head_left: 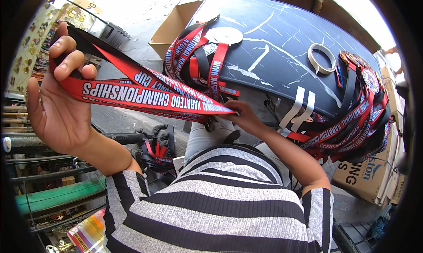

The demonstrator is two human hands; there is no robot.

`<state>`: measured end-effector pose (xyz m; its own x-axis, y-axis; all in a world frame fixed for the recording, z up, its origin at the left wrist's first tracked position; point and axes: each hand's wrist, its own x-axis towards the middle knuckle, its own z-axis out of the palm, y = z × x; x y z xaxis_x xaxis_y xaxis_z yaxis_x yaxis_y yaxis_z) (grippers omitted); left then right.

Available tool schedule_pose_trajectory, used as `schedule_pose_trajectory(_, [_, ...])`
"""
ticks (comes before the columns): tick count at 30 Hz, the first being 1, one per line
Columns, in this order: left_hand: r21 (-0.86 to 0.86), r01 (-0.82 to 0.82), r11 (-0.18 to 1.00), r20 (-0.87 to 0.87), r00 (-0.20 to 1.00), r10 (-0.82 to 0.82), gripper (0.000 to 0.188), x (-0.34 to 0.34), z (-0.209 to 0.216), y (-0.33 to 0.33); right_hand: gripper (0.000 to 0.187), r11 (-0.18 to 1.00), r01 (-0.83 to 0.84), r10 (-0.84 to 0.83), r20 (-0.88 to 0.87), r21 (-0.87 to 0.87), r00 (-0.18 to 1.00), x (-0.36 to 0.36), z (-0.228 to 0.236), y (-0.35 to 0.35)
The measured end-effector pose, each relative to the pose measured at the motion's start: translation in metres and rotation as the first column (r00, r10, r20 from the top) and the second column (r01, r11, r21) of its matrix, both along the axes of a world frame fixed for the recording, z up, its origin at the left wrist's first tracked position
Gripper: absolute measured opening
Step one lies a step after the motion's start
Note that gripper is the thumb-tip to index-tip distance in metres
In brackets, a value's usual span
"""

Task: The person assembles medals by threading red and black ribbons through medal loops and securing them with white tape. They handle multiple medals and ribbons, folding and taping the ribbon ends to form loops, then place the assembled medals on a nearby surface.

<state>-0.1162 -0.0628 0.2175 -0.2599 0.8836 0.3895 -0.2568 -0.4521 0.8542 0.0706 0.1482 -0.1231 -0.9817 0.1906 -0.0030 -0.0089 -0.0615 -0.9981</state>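
Several red-and-black printed medal ribbons (176, 99) are stretched in a bundle across my front. My left hand (66, 90) is raised at the left, its fingers curled through the looped end of the bundle. At the other end, near the table's front edge, my right hand (244, 116) pinches the ribbons together; its fingertips are partly hidden. Just behind the bundle, more ribbons (187, 50) hang over the table's left edge, with a pale round medal (224, 35) lying on top.
The black marble-patterned table (282, 28) carries a tape roll (321, 58). White tape strips (299, 107) hang from its front edge. Ribbons with medals (372, 80) drape over the right side. Cardboard boxes (365, 173) stand around. Loose ribbons (158, 154) lie low at left, beside a rack (57, 195).
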Motion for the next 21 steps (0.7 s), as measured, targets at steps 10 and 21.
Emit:
schedule_pose_trajectory(10, [-0.050,-0.161,0.986,0.050,0.985,0.164,0.092,0.015,0.003,0.007,0.013,0.983,0.029,-0.032,-0.015,-0.180,0.999,0.016,0.012,0.017])
schedule_pose_trajectory(21, [-0.024,0.014,1.000,0.060,0.998,-0.012,0.097,0.003,-0.002,0.009,0.025,0.934,-0.180,0.206,0.055,-0.309,0.977,0.014,0.020,0.017])
